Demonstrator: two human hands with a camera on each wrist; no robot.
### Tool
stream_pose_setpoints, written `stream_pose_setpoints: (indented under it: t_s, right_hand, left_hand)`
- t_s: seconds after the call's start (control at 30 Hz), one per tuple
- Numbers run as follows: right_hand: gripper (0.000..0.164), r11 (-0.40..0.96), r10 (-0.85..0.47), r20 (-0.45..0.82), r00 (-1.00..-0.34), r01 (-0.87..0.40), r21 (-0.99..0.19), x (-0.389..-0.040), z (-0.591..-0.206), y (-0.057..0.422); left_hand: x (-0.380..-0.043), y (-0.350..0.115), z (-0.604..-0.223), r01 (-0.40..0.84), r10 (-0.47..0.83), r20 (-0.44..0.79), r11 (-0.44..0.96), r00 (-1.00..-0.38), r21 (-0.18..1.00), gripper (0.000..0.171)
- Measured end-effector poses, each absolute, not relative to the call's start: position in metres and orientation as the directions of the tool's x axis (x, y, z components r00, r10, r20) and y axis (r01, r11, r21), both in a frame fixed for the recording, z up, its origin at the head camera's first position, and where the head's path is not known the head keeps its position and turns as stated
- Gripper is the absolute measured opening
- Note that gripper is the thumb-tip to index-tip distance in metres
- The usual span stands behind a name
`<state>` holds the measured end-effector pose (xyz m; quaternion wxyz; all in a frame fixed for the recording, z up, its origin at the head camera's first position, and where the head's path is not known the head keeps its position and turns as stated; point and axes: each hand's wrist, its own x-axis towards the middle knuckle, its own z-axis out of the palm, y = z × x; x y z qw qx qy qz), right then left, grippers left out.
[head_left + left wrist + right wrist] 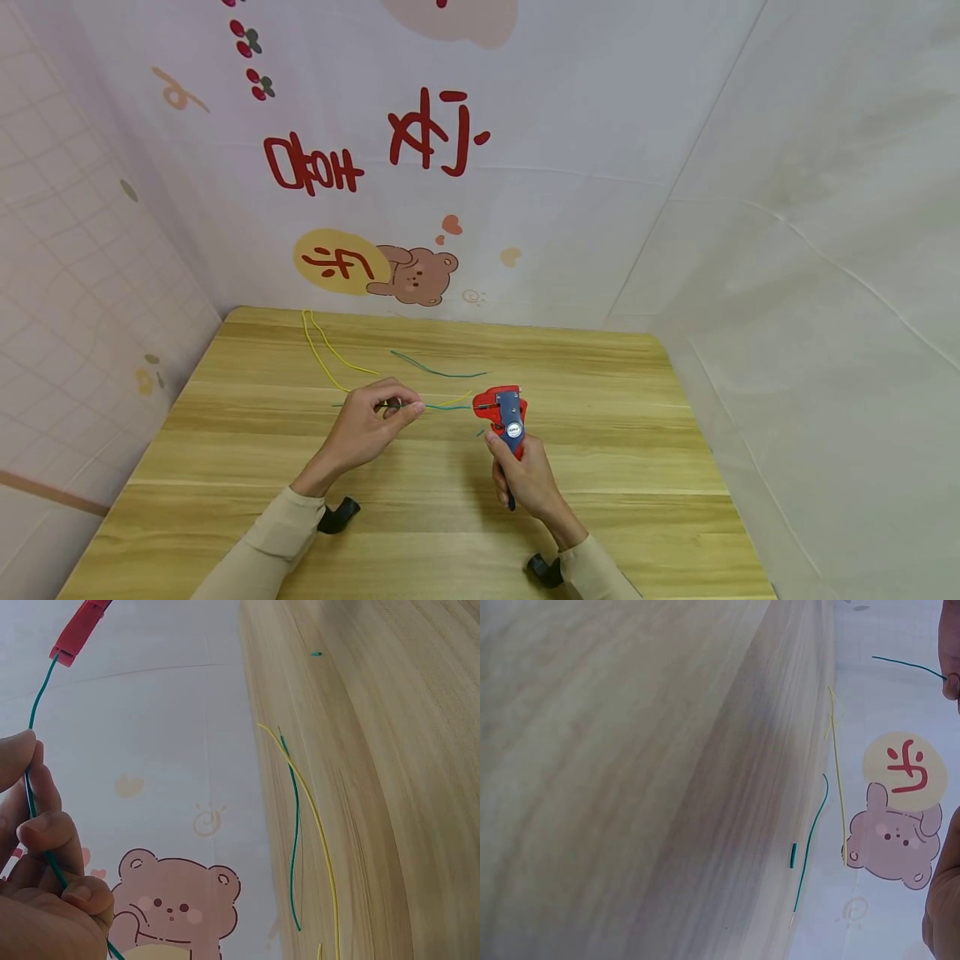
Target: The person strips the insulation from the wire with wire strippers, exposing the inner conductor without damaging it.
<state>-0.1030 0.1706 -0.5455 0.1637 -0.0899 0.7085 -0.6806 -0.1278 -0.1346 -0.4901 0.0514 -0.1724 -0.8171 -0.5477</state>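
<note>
Between thumb and fingers, my left hand holds a green wire that runs rightward above the table. In the left wrist view, the same wire passes across the curled fingers, its far end at the red nose of the wire stripper. My right hand grips the red and blue wire stripper by its handles, thumb on the near side. At the right edge of the right wrist view, only part of my right hand shows; the stripper is out of that frame.
A looped yellow wire lies on the wooden table at the back left. Another green wire rests behind the hands, with a short green piece near the stripper. A printed wall rises along the table's back edge.
</note>
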Motion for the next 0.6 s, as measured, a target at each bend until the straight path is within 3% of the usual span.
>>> stream_pose_setpoints:
  t_s: [0.6]
  right_hand:
    - [0.065,0.062,-0.370,-0.084,-0.925,0.066,-0.996,-0.1030,-0.5465,0.1718]
  left_hand:
    - [-0.1276,-0.1350,-0.4895,0.356,0.221,0.292,0.357,-0.931,0.863,0.008]
